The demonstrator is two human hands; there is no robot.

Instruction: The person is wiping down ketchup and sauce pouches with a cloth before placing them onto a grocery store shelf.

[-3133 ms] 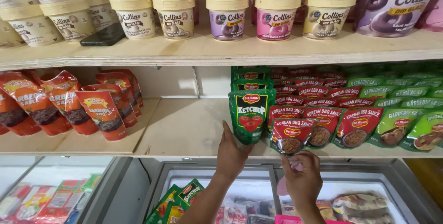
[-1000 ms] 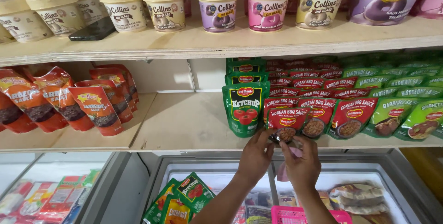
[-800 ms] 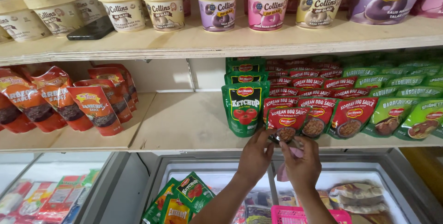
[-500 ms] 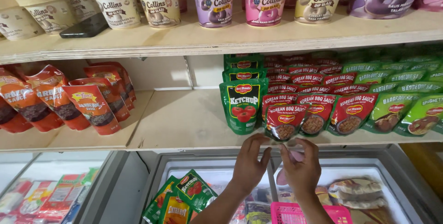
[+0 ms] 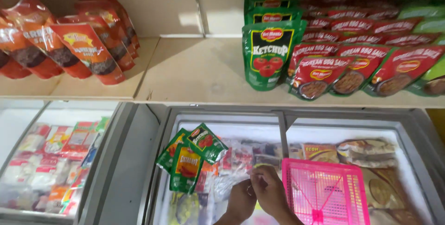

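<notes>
Below, two hands (image 5: 259,192), three green pouches (image 5: 190,158)

Open shelf board lies bare between the red sauce pouches (image 5: 88,51) on the left and the green ketchup pouch (image 5: 268,53), a wide lane for a hand. Below, the freezer lid (image 5: 282,114) frame bar splits the top; green sachets (image 5: 190,158) crowd the left, the pink basket (image 5: 324,192) blocks the right, and both hands (image 5: 259,192) fill the gap between
</notes>
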